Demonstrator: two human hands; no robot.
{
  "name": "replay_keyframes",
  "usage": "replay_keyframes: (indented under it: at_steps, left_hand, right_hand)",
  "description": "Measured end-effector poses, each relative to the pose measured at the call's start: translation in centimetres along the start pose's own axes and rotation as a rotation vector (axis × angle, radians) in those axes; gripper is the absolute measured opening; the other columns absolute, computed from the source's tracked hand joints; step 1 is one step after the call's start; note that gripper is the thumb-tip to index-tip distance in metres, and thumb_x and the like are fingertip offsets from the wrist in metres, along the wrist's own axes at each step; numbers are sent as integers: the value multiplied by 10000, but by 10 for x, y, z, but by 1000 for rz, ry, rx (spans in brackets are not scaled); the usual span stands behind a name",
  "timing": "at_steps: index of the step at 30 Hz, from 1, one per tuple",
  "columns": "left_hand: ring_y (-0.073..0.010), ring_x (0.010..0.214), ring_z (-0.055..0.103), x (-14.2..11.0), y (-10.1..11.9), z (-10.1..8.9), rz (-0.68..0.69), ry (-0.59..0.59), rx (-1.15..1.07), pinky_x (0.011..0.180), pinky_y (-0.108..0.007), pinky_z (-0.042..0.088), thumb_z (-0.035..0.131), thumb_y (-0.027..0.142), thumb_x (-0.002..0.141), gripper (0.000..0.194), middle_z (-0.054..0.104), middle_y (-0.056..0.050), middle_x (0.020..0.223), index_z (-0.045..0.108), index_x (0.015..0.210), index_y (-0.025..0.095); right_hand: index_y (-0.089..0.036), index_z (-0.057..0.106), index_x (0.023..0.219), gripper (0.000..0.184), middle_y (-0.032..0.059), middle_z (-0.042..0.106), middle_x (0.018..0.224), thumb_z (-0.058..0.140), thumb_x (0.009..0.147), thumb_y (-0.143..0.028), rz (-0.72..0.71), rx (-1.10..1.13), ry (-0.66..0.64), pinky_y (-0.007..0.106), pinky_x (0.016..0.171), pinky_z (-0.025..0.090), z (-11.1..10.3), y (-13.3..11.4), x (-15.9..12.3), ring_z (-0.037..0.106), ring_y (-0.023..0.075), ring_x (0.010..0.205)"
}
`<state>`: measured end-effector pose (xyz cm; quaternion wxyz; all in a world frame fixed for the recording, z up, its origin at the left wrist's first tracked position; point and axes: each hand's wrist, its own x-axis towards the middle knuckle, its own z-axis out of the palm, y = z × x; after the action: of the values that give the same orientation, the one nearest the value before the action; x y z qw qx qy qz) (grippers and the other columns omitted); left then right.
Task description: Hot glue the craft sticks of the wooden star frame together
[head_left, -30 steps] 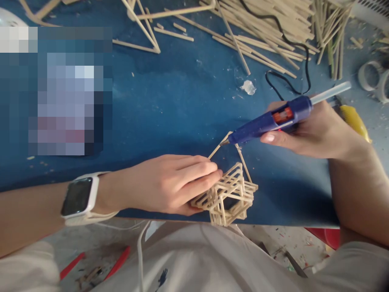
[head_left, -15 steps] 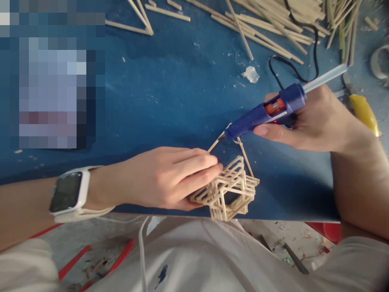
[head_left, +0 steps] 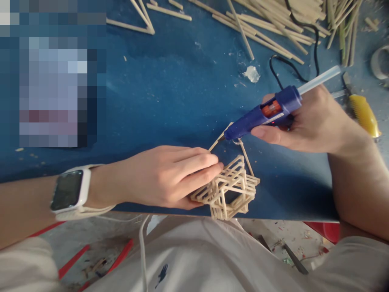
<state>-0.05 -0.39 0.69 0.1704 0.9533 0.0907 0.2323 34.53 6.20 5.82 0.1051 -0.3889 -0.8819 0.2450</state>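
My right hand (head_left: 306,121) is closed around a blue hot glue gun (head_left: 264,115), with a clear glue stick (head_left: 320,79) poking out of its back end. The gun's dark nozzle (head_left: 222,138) is at a thin wooden stick (head_left: 216,143) that slants up from the frame. Under my left hand (head_left: 179,174) is a star-shaped frame of layered wooden sticks (head_left: 234,188), gripped on its left side near the table's front edge. Part of the frame is hidden by the left fingers. Another stick (head_left: 246,156) slopes up on the frame's far right side.
A heap of loose wooden sticks (head_left: 267,24) lies at the back right, crossed by a black cord (head_left: 316,52). A glue blob (head_left: 251,74) sits on the blue table (head_left: 170,85). Right of my hand are a yellow-handled tool (head_left: 364,113) and a tape roll (head_left: 380,63).
The glue gun and my right hand have shifted very slightly left and down. My left hand and the stick frame look almost unmoved.
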Motion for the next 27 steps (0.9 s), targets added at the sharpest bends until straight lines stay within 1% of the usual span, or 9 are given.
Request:
replay_keyframes:
  at_steps: [6,10,12,15,18,20,24,27]
  left_hand:
    - [-310,1194,871,-1,0,2,-10,6,-5,1041,-431,777,674,364,1209,384,839,-196,1291,736,1413,44]
    - [-311,1214,868,-2,0,2,-10,7,-8,1065,-426,768,677,374,1206,394,837,-195,1303,732,1422,49]
    - [-306,1222,869,-2,0,2,-16,13,-11,1076,-417,765,677,384,1207,383,838,-182,1305,733,1427,75]
    - [-298,1232,869,-3,0,3,-29,11,-17,1079,-417,765,675,395,1209,364,842,-164,1305,732,1438,118]
    - [-309,1240,865,-3,0,3,-26,10,-27,1077,-434,769,690,399,1200,387,841,-177,1311,725,1451,106]
    - [-311,1242,864,-3,0,3,-24,8,-25,1085,-438,767,695,399,1197,397,840,-181,1311,721,1454,98]
    - [-292,1264,862,-3,0,1,-28,-5,-11,1109,-415,756,689,397,1203,371,842,-156,1320,721,1457,129]
    - [-294,1270,858,-2,0,1,-21,-6,2,1119,-413,749,669,394,1216,376,843,-161,1318,720,1452,107]
  right_hand:
    - [-286,711,849,350,-35,520,624,784,1042,-568,-13,-24,4,427,624,346,2,0,-1,383,170,573]
    - [-310,669,793,404,-40,475,599,781,1026,-621,44,28,-13,432,628,331,2,-5,1,334,182,586]
    - [-315,647,768,443,-36,449,592,770,1020,-658,76,36,-30,441,629,309,1,-8,2,309,191,596]
    - [-317,643,769,463,-29,452,596,750,1022,-689,88,31,-36,449,622,305,0,-9,2,299,198,610]
    - [-313,646,777,455,-30,457,597,756,1024,-680,83,37,-29,449,614,306,0,-8,2,292,194,615]
    - [-308,641,780,450,-35,468,595,776,1018,-665,73,50,-24,446,618,306,1,-7,2,300,187,612]
    - [-307,621,781,461,-35,506,603,782,1025,-664,59,55,-28,448,634,328,1,-7,2,320,188,622]
    - [-313,620,777,443,-23,529,618,805,1017,-637,55,66,-29,452,666,364,0,-7,2,389,207,650]
